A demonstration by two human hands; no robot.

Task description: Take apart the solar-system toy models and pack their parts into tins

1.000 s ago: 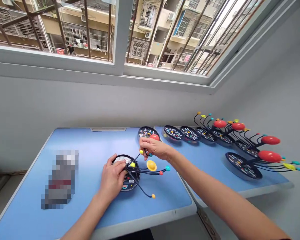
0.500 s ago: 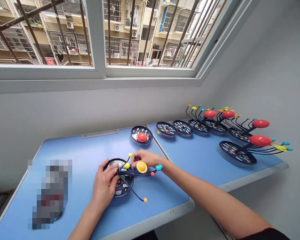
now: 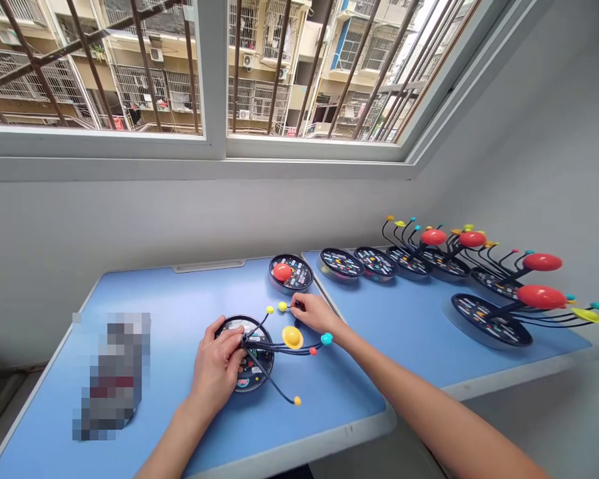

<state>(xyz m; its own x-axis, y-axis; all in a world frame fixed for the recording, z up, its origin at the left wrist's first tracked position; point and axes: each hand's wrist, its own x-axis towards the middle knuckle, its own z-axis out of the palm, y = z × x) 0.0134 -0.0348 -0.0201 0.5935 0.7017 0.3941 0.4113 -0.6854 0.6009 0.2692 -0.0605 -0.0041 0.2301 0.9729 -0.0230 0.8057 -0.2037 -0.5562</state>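
In the head view my left hand (image 3: 215, 364) rests over a round black base (image 3: 244, 384) printed with small coloured planets. Its thumb and fingers close on the central post (image 3: 244, 340) of this solar system model. Several thin black arms fan out rightward from the post, tipped with a yellow ringed planet (image 3: 292, 337), a turquoise ball (image 3: 326, 339), a red ball (image 3: 313, 351) and small orange and yellow balls. To the right of the base, my right hand (image 3: 315, 313) pinches a black planet arm with a yellow ball (image 3: 282, 307), apart from the post.
Behind my hands sits another round base with a red ball (image 3: 282, 271). Two bases (image 3: 342, 264) and several assembled models with red domes (image 3: 541, 297) line the right table. A pixelated object (image 3: 112, 382) lies at left. A barred window (image 3: 309, 66) rises behind.
My right hand has drawn away from the post to the right, carrying the black arm with the yellow ball. My left hand keeps its hold on the post. The view has shifted slightly.
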